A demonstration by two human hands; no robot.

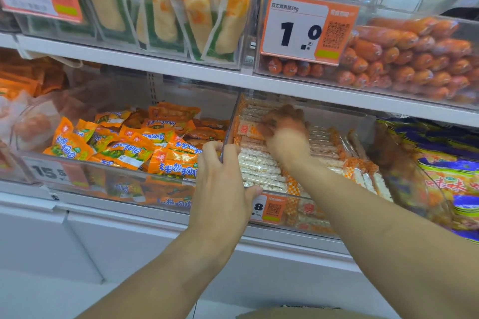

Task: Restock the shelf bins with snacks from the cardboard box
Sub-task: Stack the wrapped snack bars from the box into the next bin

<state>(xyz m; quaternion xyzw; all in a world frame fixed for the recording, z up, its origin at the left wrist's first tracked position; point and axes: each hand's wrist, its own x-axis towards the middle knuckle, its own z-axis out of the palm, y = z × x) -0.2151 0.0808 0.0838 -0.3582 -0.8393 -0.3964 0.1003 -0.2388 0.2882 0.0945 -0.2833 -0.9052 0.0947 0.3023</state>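
Note:
A clear plastic bin (344, 225) on the lower shelf holds several pale snack bars (259, 168) in clear wrappers with orange checked ends. My left hand (220, 189) grips the bin's front left corner, fingers over the divider wall and thumb on the front. My right hand (283, 134) reaches deep into the bin, blurred, its fingers curled round an orange-ended snack packet (247, 129) on top of the stack. A sliver of the cardboard box (290, 312) shows at the bottom edge.
The bin (124, 171) to the left holds orange and green packets. Blue and yellow bags (451, 173) fill the bin on the right. The upper shelf (181, 65) carries corn packs and a bin of orange sausages (404, 57) behind a 1.0 price tag.

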